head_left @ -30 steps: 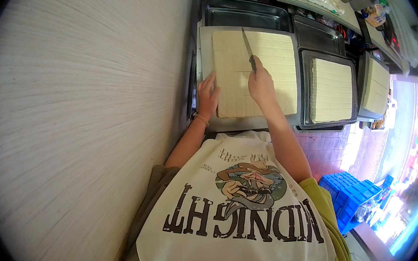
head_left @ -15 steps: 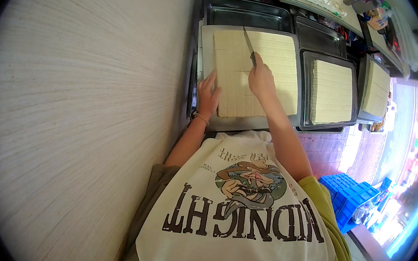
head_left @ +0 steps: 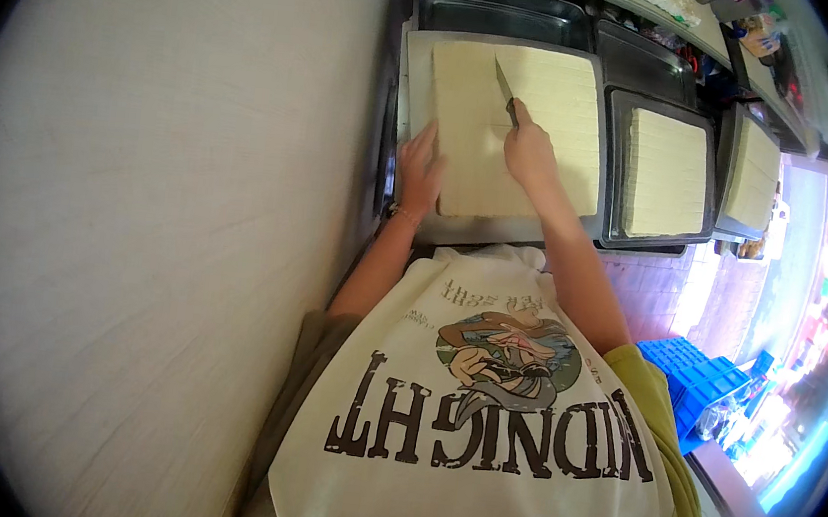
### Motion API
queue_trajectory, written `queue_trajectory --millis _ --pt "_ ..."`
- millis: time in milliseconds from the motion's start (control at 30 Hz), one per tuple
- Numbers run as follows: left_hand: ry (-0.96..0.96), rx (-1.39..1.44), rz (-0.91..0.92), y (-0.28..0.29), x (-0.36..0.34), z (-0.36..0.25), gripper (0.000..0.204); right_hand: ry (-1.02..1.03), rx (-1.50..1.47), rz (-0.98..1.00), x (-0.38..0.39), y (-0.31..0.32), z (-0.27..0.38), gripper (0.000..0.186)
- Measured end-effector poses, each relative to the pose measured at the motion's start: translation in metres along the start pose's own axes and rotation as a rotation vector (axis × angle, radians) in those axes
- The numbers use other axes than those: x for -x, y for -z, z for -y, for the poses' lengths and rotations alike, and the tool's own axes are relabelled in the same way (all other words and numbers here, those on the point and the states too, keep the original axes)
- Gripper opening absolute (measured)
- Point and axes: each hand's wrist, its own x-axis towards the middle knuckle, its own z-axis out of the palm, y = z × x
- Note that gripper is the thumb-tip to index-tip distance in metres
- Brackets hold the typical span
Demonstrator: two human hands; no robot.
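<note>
A large pale yellow slab (head_left: 462, 178), which looks like firm tofu, lies flat on a grey board (head_left: 417, 79) in front of me. Faint straight lines cross it. Its kind is not certain from here. Over the middle of the slab, my right hand (head_left: 531, 158) is closed around the dark handle of a knife (head_left: 504, 86). The blade points away from me, slightly left, its tip short of the slab's far edge. My left hand (head_left: 422, 172) rests along the slab's left side, fingers stretched out, holding nothing.
To the right, a dark tray (head_left: 610, 168) holds another lined slab (head_left: 666, 178), with a third slab (head_left: 752, 181) beyond. Dark trays (head_left: 502, 13) stand behind the board. A pale wall (head_left: 167, 235) rises close on my left. A blue crate (head_left: 696, 385) sits lower right.
My right hand has drawn the knife a little toward me, so the tip moved back from the slab's far edge. The left hand stays by the left side. The whole view has shifted slightly.
</note>
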Motion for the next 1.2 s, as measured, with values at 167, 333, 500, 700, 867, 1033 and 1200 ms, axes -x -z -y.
queue_trajectory --millis 167,333,500,700,867,1033,1200 --pt "-0.036 -0.031 -0.009 -0.001 -0.001 0.003 0.058 0.037 -0.017 -0.021 0.017 -0.001 -0.004 0.052" --pt "-0.014 -0.039 -0.004 -0.004 0.0 0.004 0.06 -0.01 -0.083 -0.021 0.034 -0.001 -0.011 0.049" --pt "-0.019 -0.065 -0.006 -0.004 -0.002 0.003 0.059 -0.013 -0.096 0.023 0.052 0.004 -0.012 0.05" --pt "-0.038 -0.126 -0.029 -0.009 0.0 0.005 0.058 -0.038 -0.08 0.044 0.07 0.005 -0.016 0.05" --pt "-0.114 -0.243 0.005 -0.01 0.003 0.007 0.058 -0.05 -0.057 0.078 0.083 0.006 -0.02 0.05" --pt "-0.213 -0.306 -0.006 -0.009 0.007 0.008 0.06 -0.06 -0.075 0.133 0.095 0.014 -0.018 0.051" --pt "-0.168 -0.312 0.004 -0.008 0.008 0.005 0.06 -0.03 -0.09 0.128 0.116 0.018 -0.019 0.05"
